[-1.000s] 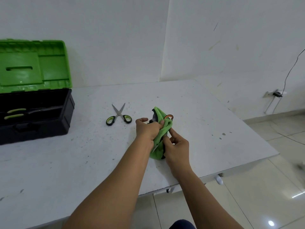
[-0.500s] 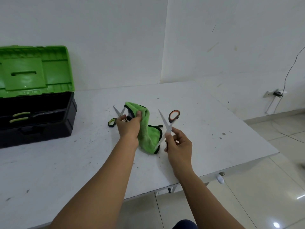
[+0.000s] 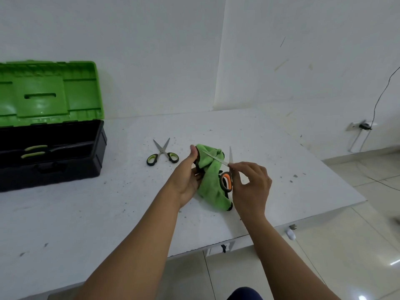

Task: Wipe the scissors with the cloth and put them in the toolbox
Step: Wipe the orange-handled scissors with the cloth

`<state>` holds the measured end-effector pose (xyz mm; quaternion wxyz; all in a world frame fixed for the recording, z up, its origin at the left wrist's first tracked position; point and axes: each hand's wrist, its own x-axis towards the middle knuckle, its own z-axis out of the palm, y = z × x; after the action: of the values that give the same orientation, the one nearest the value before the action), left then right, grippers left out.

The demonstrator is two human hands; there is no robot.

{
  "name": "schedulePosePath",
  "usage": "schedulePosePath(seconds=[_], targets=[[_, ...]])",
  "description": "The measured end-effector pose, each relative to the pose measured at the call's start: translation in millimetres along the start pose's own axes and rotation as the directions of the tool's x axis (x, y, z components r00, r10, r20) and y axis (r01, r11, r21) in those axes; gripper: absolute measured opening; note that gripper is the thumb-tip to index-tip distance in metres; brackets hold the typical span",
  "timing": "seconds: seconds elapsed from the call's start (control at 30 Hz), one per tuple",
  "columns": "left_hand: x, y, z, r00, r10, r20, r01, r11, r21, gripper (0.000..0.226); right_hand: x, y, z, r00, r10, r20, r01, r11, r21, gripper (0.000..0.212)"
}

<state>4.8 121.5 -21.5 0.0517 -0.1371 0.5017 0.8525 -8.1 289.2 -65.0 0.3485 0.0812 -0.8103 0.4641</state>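
The left hand (image 3: 188, 180) is gripping the green cloth (image 3: 211, 180), its thumb lying up along the cloth's left edge and the fingers curling underneath it. The right hand (image 3: 249, 187) is pinching the orange-handled scissors (image 3: 226, 169) near the pivot, with the blades spread wide open (one blade is lying across the top of the cloth, the other is pointing straight up) and the orange handle loop is hanging just left of the right palm, against the cloth. A second pair of scissors with green handles (image 3: 162, 153) is lying flat on the white table (image 3: 108, 213), just beyond and to the left of the left hand. Well off to the left of both hands, the toolbox (image 3: 65, 152) is sitting with its green lid up, another green-handled tool resting inside it
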Motion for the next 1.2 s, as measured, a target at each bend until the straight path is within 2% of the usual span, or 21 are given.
schedulePosePath(seconds=[0.13,0.3,0.37,0.43,0.5,0.63,0.7,0.77,0.8,0.83,0.9,0.93,1.0,1.07,1.2], targets=[[-3.2,-8.4,1.7,1.000,0.021,-0.015,-0.022,0.998,-0.052,0.064,-1.3,2.8,3.0,0.996,0.065,-0.059,-0.062,0.997,0.052,0.022],[-0.5,-11.8,4.8,0.999,0.021,-0.030,-0.025,0.989,-0.142,0.046,-0.9,3.4,7.2,0.986,0.119,-0.120,-0.113,0.992,0.056,0.021],[-3.3,-10.6,6.5,1.000,-0.003,0.013,0.004,0.997,-0.075,0.043,-0.3,4.5,9.8,0.987,0.101,-0.122,-0.099,0.995,0.021,0.020],[-6.1,-11.4,9.7,0.996,-0.034,0.087,0.026,0.996,0.083,0.039,-0.2,4.8,12.2,0.992,0.071,-0.100,-0.072,0.997,-0.012,0.018],[-4.8,-15.1,11.7,0.990,-0.025,0.136,0.001,0.985,0.172,0.036,-1.0,4.4,14.1,0.995,0.068,-0.070,-0.070,0.997,-0.030,0.018],[-0.4,-19.1,10.4,0.996,0.057,0.066,-0.067,0.985,0.157,0.031,-1.0,2.8,14.8,0.999,0.030,-0.030,-0.030,0.999,0.013,0.032],[1.4,-20.1,8.2,0.996,0.079,0.039,-0.083,0.987,0.134,0.028,-0.4,-2.0,12.4,0.996,0.091,0.001,-0.090,0.990,0.110,0.043],[2.5,-21.6,6.9,0.995,0.094,0.024,-0.096,0.988,0.118,0.027,0.8,-11.5,8.8,0.951,0.305,0.050,-0.307,0.908,0.286,0.060],[2.4,-22.3,7.0,0.995,0.102,0.018,-0.103,0.988,0.113,0.028,0.8,-18.2,7.1,0.895,0.436,0.093,-0.437,0.817,0.377,0.064],[2.1,-23.1,7.3,0.994,0.110,0.011,-0.111,0.989,0.103,0.029,0.7,-22.7,6.3,0.824,0.549,0.142,-0.548,0.707,0.446,0.062],[2.1,-24.9,8.1,0.992,0.124,0.003,-0.124,0.988,0.090,0.031,0.7,-26.9,7.9,0.676,0.685,0.272,-0.702,0.487,0.519,0.037],[1.9,-25.4,8.5,0.992,0.128,0.007,-0.128,0.988,0.091,0.031,-0.3,-27.4,9.0,0.618,0.704,0.350,-0.754,0.405,0.517,0.025],[1.0,-25.3,9.7,0.991,0.131,0.019,-0.132,0.984,0.121,0.031,-3.3,-29.3,8.1,0.547,0.691,0.472,-0.815,0.313,0.487,0.022],[1.0,-24.1,9.9,0.990,0.140,0.028,-0.143,0.970,0.195,0.030,-2.2,-30.8,5.5,0.523,0.673,0.523,-0.830,0.261,0.493,0.023],[3.6,-20.5,9.1,0.986,0.164,-0.008,-0.150,0.921,0.360,0.024,3.6,-31.7,2.6,0.518,0.694,0.500,-0.805,0.197,0.560,0.014]])
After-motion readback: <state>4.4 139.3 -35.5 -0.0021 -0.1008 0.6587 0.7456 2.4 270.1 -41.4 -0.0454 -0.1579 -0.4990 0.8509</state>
